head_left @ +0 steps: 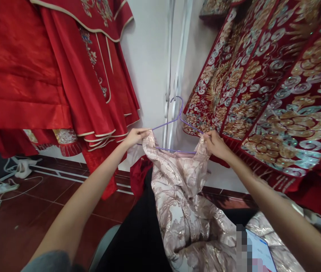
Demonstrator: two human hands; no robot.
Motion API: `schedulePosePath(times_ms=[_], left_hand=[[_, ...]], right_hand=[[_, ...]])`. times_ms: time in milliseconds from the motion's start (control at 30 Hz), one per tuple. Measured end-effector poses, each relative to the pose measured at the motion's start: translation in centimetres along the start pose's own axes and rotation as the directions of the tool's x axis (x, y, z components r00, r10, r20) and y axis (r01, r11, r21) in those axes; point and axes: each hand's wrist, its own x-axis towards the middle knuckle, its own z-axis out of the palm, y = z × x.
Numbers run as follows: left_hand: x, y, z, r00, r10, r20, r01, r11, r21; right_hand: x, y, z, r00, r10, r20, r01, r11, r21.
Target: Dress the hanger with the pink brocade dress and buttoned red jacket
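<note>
Brocade dress [174, 206] trails down the lap [141, 230], left hand [136, 137] and right hand [216, 144] each pinching a shoulder, purple hanger [180, 114] crosswise between 'em.

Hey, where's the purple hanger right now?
The purple hanger is just right of centre in the head view, at the top of the pink garment, between the left hand and right hand.

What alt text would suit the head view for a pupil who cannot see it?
The left hand and right hand hold a pale pink patterned dress by its shoulders on a purple hanger. Decorated red garments hang on both sides before a pale wall.
</note>
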Motion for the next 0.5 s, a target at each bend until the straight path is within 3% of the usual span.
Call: schedulePosePath(times_ms=[67,167,267,333,367,433,500], left_hand=[[0.0,0.2,-0.1,1.000,0.003,0.004,-0.003,1.000,0.024],[-0.6,-1.3,-0.5,0.991,-0.040,-0.126,0.035,0.999,-0.038],[-1.3,-4.3,-0.9,0.964,-0.162,-0.209,0.103,0.958,-0.267],[-1.7,-6.8,-1.0,0.943,-0.270,-0.192,0.175,0.898,-0.404],[-1.9,-8.1,-0.9,0.926,-0.316,-0.207,0.207,0.883,-0.421],[-2.4,-10.7,-0.6,0.905,-0.337,-0.261,0.254,0.918,-0.305],[-3.1,-13.0,-0.1,0.912,-0.310,-0.270,0.293,0.951,-0.101]], right_hand=[[0.3,1.3,-0.7,0.994,0.013,0.105,-0.029,0.988,0.150],[0.1,3.4,-2.0,0.958,0.122,0.260,-0.210,0.915,0.344],[-1.6,5.1,-1.9,0.878,0.253,0.406,-0.454,0.708,0.541],[-3.6,5.6,-0.7,0.843,0.286,0.455,-0.534,0.537,0.652],[-4.5,5.6,0.3,0.849,0.293,0.439,-0.528,0.496,0.689],[-6.2,5.1,2.4,0.885,0.307,0.350,-0.465,0.547,0.696],[-7.1,4.1,4.3,0.931,0.312,0.189,-0.360,0.707,0.609]])
